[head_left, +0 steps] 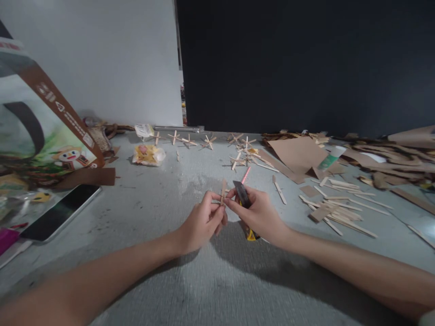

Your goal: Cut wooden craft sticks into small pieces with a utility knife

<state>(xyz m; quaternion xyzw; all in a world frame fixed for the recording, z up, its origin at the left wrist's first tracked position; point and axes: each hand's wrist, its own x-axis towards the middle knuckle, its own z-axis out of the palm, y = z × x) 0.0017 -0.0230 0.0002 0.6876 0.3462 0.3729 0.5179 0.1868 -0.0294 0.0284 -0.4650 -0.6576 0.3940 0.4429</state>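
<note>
My left hand (200,222) pinches a small wooden craft stick piece (223,186) at the middle of the table. My right hand (265,215) meets it there, thumb and finger at the lower end of the same piece. Tucked in the right palm is a black and yellow utility knife (242,194), its far end pointing away from me. Just beyond the right hand, a thin pink striped stick (246,174) angles up; its lower end is hidden. Whether the wooden piece is one stick or several joined I cannot tell.
Crossed stick assemblies (210,143) stand along the back. Loose craft sticks (343,213) lie at right, near brown cardboard (295,156) and a green-white tube (332,158). At left are a phone (64,213), a large printed bag (50,117) and a yellow packet (147,155).
</note>
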